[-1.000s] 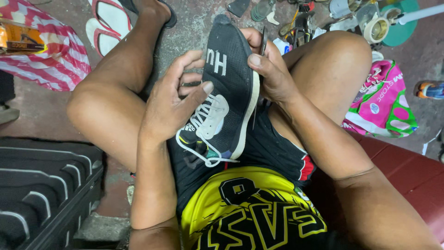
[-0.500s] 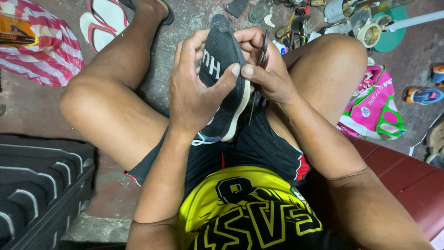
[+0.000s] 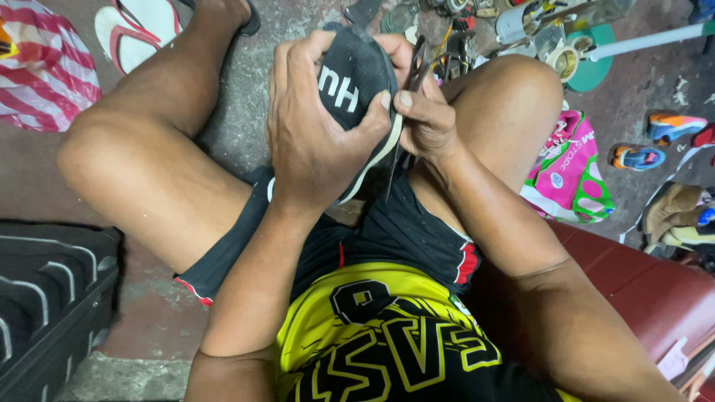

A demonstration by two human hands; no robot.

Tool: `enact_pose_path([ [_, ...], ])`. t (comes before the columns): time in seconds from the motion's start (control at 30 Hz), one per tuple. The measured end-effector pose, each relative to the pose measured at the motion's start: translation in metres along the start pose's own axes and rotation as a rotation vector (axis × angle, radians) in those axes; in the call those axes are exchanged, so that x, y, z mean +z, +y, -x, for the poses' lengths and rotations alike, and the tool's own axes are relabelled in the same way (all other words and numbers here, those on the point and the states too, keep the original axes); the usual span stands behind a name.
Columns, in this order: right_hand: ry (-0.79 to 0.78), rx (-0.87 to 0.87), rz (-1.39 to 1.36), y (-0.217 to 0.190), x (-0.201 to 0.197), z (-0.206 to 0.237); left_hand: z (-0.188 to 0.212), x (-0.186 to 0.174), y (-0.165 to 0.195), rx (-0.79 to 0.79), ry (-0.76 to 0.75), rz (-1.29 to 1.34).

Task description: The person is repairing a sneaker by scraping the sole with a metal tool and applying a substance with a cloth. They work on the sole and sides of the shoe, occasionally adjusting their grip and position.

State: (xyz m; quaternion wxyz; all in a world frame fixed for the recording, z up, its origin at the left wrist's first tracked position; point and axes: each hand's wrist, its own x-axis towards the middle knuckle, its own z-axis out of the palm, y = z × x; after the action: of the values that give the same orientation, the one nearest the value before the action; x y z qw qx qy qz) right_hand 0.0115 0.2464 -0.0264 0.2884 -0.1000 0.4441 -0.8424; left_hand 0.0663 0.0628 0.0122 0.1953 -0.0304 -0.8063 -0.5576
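Black shoe (image 3: 356, 82) in tight L hand (image 3: 309, 141) grip, R hand (image 3: 424, 119) pinching thin tool (image 3: 392, 160) at sole

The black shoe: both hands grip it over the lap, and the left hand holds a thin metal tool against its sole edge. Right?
Not quite. The head view shows the thin metal tool in the right hand, not the left hand. Both hands do grip the black shoe over the lap.

The left hand (image 3: 313, 141) covers most of the black shoe (image 3: 356, 89), hiding its near end. The thin tool (image 3: 406, 112) in the right hand (image 3: 426, 119) is too slim to identify. The striped bag (image 3: 41, 67) runs off the far left edge.
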Motion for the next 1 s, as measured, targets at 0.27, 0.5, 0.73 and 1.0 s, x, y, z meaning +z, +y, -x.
enact_pose_path([
  [0.27,0.036,-0.012,0.089,-0.003,0.000,0.004,0.005,-0.002,-0.006,0.000,-0.073,0.047],
  [0.5,0.013,-0.015,-0.014,-0.001,0.000,0.004,0.014,0.003,-0.005,0.009,-0.058,0.059],
  [0.73,0.020,-0.029,-0.110,0.004,-0.002,0.003,0.013,0.006,-0.003,0.031,-0.028,0.061],
  [1.0,0.025,-0.058,-0.103,0.005,-0.006,0.003,0.010,0.005,-0.006,0.043,-0.054,0.123],
])
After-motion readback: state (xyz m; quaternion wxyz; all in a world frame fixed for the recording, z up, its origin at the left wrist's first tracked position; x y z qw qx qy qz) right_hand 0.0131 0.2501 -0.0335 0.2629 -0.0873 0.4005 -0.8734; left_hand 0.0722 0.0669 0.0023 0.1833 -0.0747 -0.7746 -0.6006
